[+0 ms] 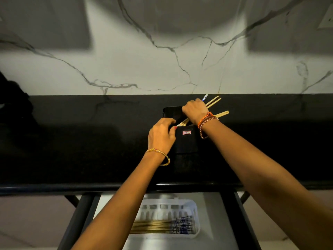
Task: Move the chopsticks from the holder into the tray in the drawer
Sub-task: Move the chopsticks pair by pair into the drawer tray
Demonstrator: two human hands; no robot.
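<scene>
A black holder (185, 139) stands on the dark countertop (90, 141), set back from the rounded front edge, with bare counter to either side and the marble wall (162, 69) just behind it. The holder's left side is gripped by the left hand (161, 135), its fingers curled over the upper rim and the thumb laid against the front face. Above the opening, a bundle of chopsticks (213, 101) is clasped by the right hand (195, 110), the fingers closed together round the sticks. The lower ends are seen inside the holder's mouth, while the upper ends fan out to the right, past the wrist and towards the wall — one blue-tipped stick among the pale ones.

Below the counter's front edge, a drawer (241, 222) is pulled out between dark side rails. A white slotted tray (195, 210) lies in it, and more chopsticks (153, 227) are laid flat in the tray — lengthwise, left to right. Both forearms are extended over the drawer, partly covering the tray's left end.
</scene>
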